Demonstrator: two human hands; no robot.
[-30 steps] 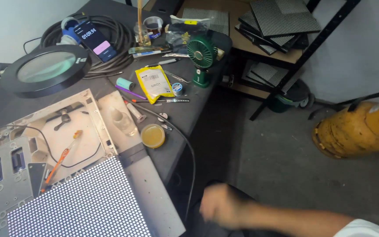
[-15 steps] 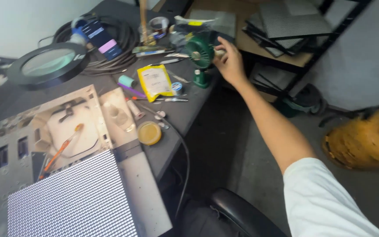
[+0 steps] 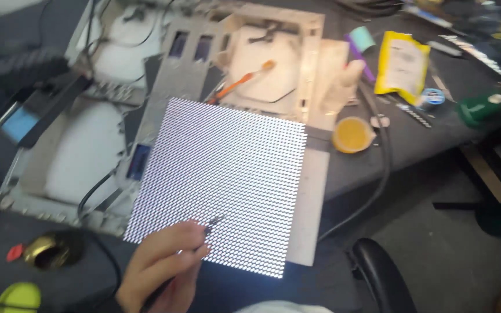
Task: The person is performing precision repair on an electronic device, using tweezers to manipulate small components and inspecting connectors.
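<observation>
Change since half a second ago: view swung down from the far desk end onto the near work area; reaching arm gone from view; hand with tool now at bottom edge.
Hand in view: one (image 3: 160, 266), low centre-left; side not certain, read as left; other hand out of frame.
Grip: fingers pinched on a thin metal tool, tweezers (image 3: 213, 221) by the look; clenched, not released.
Tool axis: runs from palm up and to the right; tip touching or just above the panel, cannot tell which.
Panel (image 3: 221, 174): lit dot-matrix square, lying flat on a metal frame (image 3: 308, 203), turned slightly clockwise.
Key relation: panel lies up and right of the grip; tip sits near its lower left edge; most of the lit face lies beyond the tip.
Brush (image 3: 240, 82): orange handle, above panel's top edge, well apart from hand.
Counts: panel 1; hand 1; tweezers 1; brush 1; yellow lid (image 3: 352, 134) 1; yellow pouch (image 3: 402, 62) 1; chair arm (image 3: 378, 272) 1.
Near hand otherwise: brass-coloured round object (image 3: 53, 249) to the left, not touched.
</observation>
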